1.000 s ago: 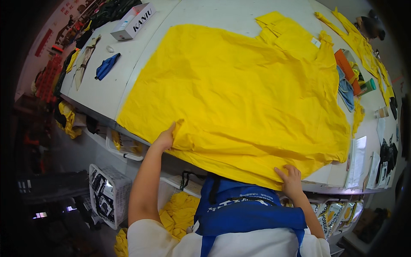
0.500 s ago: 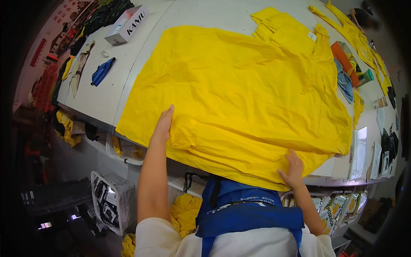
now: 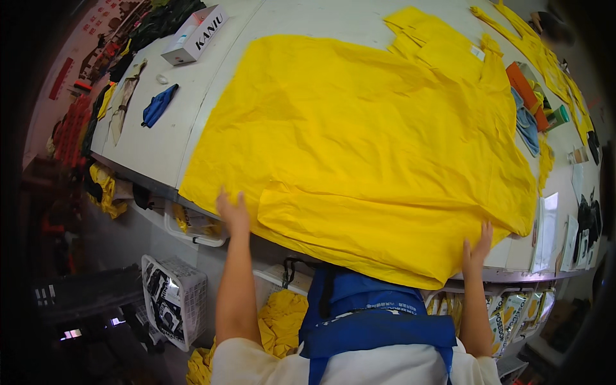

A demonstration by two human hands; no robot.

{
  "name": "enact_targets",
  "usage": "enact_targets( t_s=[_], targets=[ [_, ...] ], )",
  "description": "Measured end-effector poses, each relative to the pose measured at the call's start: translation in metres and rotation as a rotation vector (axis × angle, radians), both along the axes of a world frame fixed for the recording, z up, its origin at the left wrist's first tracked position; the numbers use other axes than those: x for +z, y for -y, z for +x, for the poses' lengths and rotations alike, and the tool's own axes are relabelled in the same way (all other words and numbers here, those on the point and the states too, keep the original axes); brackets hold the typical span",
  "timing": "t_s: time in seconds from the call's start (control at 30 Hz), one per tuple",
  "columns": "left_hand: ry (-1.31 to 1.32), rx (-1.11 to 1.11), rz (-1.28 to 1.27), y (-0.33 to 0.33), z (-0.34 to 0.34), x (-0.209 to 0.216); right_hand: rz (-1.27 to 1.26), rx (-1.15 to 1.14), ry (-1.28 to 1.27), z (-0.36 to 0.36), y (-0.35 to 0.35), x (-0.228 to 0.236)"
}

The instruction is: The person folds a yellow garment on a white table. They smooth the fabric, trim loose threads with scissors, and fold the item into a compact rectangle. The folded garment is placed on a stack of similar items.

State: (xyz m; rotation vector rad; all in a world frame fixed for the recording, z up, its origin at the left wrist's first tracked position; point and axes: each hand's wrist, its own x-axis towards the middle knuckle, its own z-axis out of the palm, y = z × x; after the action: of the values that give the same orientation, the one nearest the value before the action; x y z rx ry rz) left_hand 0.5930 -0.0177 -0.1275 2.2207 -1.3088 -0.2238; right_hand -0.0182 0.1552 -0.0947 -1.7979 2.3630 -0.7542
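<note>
A large yellow garment (image 3: pixel 359 128) of thin, creased fabric lies spread over the table, with a long folded strip (image 3: pixel 359 224) of it along the near side. At the garment's near left edge is my left hand (image 3: pixel 232 210), slightly blurred, its fingers spread and holding nothing. My right hand (image 3: pixel 476 250) is at the near right corner, thumb apart from the fingers, beside the fabric. Whether either hand touches the cloth I cannot tell. More yellow fabric (image 3: pixel 443 45) with a small white tag lies bunched at the garment's far right.
On the white table (image 3: pixel 183 106) stand a white box (image 3: pixel 194 35) and a small blue pouch (image 3: pixel 159 106) at left. An orange box (image 3: pixel 527 96), blue cloth (image 3: pixel 527 125) and green-lidded container (image 3: pixel 557 118) are at right. Below the edge are a white basket (image 3: pixel 173 301) and yellow cloth (image 3: pixel 282 324).
My left hand has drawn back toward the near left edge, off the folded strip's end. My right hand has moved right to the corner. The strip lies flatter at its left end.
</note>
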Motion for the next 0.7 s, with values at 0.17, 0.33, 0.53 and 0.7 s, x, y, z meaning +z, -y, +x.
enact_targets(
  t_s=[0.17,0.33,0.53,0.7],
  targets=[
    [-0.485,0.439,0.125,-0.010,0.059,0.011,0.206,0.370,-0.233,0.030,-0.088,0.015],
    [-0.452,0.519,0.368,0.012,0.065,0.026,0.110,0.380,-0.179,0.041,-0.074,-0.001],
    [-0.934,0.601,-0.001,0.000,0.063,0.041,0.267,0.406,-0.005,0.029,-0.063,0.021],
    [-0.758,0.199,-0.077,-0.013,0.068,0.128,0.477,0.013,0.580,-0.008,-0.051,0.105]
  ],
)
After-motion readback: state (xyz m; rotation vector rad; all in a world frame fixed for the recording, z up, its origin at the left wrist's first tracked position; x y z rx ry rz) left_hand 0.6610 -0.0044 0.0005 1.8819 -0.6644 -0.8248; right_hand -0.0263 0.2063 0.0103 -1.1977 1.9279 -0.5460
